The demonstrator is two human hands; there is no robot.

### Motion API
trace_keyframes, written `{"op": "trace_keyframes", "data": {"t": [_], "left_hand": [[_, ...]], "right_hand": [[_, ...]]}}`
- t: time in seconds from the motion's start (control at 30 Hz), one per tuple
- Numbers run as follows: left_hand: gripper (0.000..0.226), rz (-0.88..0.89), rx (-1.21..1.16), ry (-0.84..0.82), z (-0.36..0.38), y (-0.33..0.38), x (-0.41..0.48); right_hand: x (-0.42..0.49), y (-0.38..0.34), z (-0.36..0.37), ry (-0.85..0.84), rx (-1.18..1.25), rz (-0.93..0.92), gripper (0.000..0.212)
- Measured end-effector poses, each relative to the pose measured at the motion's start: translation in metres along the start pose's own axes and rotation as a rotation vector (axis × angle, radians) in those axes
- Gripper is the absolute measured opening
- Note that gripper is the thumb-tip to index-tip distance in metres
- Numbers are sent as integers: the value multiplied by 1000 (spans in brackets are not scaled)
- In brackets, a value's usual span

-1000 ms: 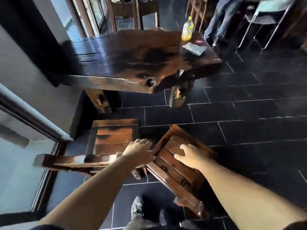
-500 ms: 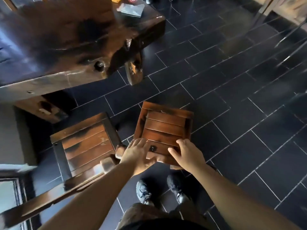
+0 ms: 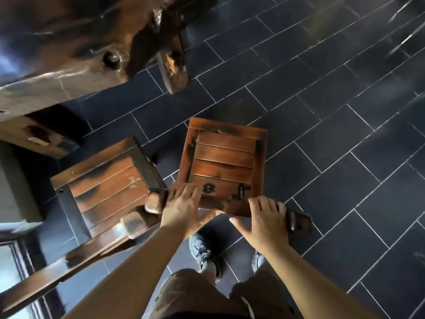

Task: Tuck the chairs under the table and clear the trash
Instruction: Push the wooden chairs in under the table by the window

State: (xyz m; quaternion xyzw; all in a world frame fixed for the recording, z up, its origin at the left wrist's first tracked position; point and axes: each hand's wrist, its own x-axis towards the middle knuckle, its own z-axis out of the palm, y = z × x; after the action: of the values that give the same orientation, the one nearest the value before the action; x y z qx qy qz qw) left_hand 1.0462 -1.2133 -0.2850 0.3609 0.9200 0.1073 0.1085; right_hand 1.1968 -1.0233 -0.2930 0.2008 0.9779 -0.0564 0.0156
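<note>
Two slatted wooden chairs stand on the dark tiled floor below me. The right chair [image 3: 224,157] faces the heavy dark wooden table [image 3: 69,42] at the upper left. My left hand [image 3: 184,208] and my right hand [image 3: 266,217] both rest on its backrest top rail, fingers curled over it. The left chair [image 3: 103,183] stands beside it, its backrest running toward the lower left. The trash on the table top is out of view.
A thick table leg [image 3: 172,65] reaches the floor just ahead of the right chair. A second leg base [image 3: 39,139] sits at the left by the wall and window frame [image 3: 13,249]. My shoes [image 3: 202,249] stand behind the chair. Dark floor tiles stretch to the right.
The view has tilted down and moved closer over the right chair. That chair has turned square to the table, and both hands have spread apart along its backrest.
</note>
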Motion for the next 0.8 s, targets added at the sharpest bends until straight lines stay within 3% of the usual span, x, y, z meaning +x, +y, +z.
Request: {"op": "trace_keyframes", "data": {"t": [0.1, 0.33, 0.8], "left_hand": [[78, -55, 13, 42, 7, 2, 2], [78, 18, 63, 133, 10, 1, 0], [74, -57, 9, 169, 4, 14, 5]], "right_hand": [[0, 1, 4, 24, -12, 14, 66], [4, 0, 3, 55, 5, 45, 64], [13, 12, 14, 149, 25, -3, 64]]}}
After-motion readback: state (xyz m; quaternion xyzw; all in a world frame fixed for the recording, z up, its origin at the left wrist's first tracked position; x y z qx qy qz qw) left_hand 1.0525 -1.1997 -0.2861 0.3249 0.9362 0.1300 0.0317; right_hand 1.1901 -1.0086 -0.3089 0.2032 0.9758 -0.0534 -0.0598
